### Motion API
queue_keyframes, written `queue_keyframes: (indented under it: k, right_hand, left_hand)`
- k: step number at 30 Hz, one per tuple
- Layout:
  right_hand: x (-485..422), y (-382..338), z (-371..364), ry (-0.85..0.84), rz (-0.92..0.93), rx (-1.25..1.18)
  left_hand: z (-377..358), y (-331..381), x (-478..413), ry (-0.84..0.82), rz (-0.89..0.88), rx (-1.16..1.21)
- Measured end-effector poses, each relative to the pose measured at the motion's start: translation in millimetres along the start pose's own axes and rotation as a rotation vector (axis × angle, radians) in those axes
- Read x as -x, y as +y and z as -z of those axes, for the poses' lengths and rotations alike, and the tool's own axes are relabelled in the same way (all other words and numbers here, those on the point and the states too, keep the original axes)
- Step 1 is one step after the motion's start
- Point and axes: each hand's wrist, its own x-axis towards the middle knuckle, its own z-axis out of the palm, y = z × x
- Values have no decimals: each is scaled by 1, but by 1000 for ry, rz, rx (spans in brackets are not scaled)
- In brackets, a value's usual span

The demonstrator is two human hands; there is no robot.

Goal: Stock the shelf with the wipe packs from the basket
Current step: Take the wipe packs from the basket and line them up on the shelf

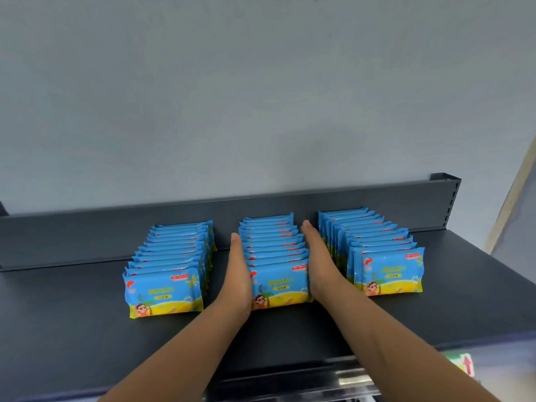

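Observation:
Three rows of blue and yellow wipe packs stand upright on the dark grey shelf [72, 314]. The left row [165, 288] and the right row [388, 271] stand untouched. My left hand [239, 274] lies flat against the left side of the middle row [278, 282], fingers straight and together. My right hand [320, 262] presses flat on that row's right side in the same way. Neither hand wraps around a pack. The basket is out of view.
A low back rail [377, 204] runs behind the rows, with a pale wall above. The shelf's front edge [290, 369] lies under my forearms. A label with a red arrow [467, 364] sits below at the right.

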Motion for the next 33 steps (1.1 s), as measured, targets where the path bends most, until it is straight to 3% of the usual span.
queue_keyframes:
  k: [7,13,17,33]
  right_hand:
    - [-12,-1,4,-33,-13,-18]
    - [-16,-1,1,-45,-9,-31]
    - [-20,-1,0,-61,-20,-31]
    - [-22,-2,-4,-39,6,1]
  left_hand:
    - [6,-2,-13,77,-29,-2]
    - [3,4,-14,-5,22,114]
    - [4,5,-13,-32,12,59]
    - [8,4,-22,-26,3,74]
